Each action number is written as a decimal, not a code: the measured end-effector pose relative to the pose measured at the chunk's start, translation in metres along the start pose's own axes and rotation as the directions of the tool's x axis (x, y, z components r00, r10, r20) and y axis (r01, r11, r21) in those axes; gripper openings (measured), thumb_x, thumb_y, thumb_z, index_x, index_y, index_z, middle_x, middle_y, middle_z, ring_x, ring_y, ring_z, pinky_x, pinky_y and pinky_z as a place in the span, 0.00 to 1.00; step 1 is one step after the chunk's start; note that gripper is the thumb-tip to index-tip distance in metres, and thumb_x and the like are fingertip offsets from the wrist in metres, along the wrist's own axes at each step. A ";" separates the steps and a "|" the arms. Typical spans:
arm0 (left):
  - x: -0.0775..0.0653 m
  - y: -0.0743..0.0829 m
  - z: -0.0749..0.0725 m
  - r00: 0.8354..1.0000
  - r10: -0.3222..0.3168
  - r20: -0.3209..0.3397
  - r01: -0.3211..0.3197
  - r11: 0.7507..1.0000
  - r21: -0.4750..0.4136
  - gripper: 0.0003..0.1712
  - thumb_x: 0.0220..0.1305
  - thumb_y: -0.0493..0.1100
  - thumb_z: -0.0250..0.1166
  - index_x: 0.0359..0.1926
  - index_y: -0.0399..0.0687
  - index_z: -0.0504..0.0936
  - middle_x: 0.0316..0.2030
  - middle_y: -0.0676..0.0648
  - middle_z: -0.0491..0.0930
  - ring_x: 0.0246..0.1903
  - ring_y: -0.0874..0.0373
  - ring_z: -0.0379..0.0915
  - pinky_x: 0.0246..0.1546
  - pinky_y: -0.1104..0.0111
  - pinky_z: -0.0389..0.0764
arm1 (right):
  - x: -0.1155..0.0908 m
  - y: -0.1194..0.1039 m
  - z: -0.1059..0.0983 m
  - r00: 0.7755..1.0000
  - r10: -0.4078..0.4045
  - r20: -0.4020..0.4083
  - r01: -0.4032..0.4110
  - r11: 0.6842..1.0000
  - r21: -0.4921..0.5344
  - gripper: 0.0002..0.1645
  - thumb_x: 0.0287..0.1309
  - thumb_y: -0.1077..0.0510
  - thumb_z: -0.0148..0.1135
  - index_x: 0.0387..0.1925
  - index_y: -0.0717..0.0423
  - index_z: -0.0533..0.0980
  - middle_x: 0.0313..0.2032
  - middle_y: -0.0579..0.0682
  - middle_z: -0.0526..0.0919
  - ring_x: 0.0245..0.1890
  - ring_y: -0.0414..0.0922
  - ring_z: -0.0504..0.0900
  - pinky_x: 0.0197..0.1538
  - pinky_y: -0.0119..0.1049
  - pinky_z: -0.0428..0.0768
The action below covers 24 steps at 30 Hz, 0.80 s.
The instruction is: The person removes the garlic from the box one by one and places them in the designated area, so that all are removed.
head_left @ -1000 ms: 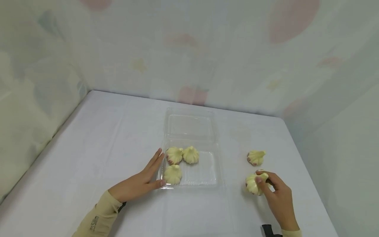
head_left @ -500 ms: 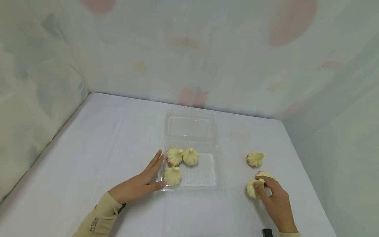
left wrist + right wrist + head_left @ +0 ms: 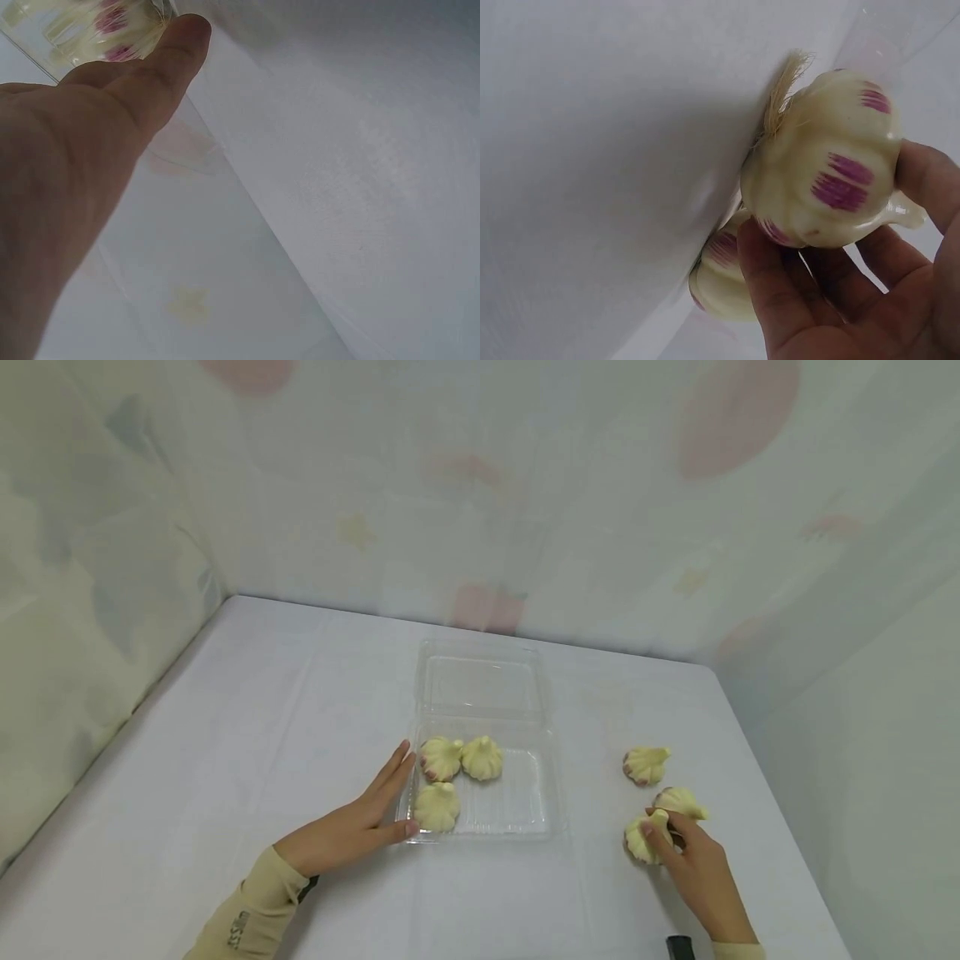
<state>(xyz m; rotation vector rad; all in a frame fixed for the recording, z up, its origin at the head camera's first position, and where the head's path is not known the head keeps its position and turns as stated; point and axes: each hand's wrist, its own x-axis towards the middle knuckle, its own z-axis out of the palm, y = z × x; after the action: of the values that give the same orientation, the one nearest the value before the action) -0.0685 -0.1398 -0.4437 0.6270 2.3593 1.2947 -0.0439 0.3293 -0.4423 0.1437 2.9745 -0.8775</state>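
Note:
My right hand (image 3: 697,868) grips a pale yellow garlic bulb (image 3: 825,165) between thumb and fingers, near the table's right side. Purple streaks and a tuft of roots show on it in the right wrist view. Right behind it lies a second garlic bulb (image 3: 679,803), partly covered by my fingers, and a third garlic bulb (image 3: 646,766) lies farther back. With fingers spread and fairly straight, my left hand (image 3: 352,827) touches the left edge of a clear plastic clamshell box (image 3: 517,793). Three garlic bulbs (image 3: 437,807) sit in the box's left and back part.
The box's lid (image 3: 480,681) lies folded back toward the wall. A white cloth covers the table (image 3: 322,693). Patterned curtains (image 3: 480,493) hang behind and along both sides. A black strap piece (image 3: 679,947) shows by my right wrist.
My right hand has shifted slightly left and down with its garlic bulb, whose stem now points more upward. The bulb behind it shows more. My left hand stays at the box's edge.

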 end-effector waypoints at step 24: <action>0.000 0.004 -0.001 1.000 0.021 0.002 -0.021 1.000 -0.005 0.50 0.77 0.54 0.57 0.81 0.46 0.33 0.79 0.48 0.22 0.77 0.45 0.25 0.70 0.41 0.48 | -0.002 0.001 -0.006 0.995 0.042 0.088 -0.045 0.999 0.030 0.33 0.71 0.37 0.58 0.64 0.56 0.76 0.63 0.64 0.76 0.57 0.60 0.78 0.46 0.49 0.79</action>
<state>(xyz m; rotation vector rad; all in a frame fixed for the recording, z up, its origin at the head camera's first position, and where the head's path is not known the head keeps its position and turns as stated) -0.0679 -0.1388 -0.4400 0.6526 2.3532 1.3074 -0.0422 0.3337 -0.4376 0.1655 2.8665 -0.9024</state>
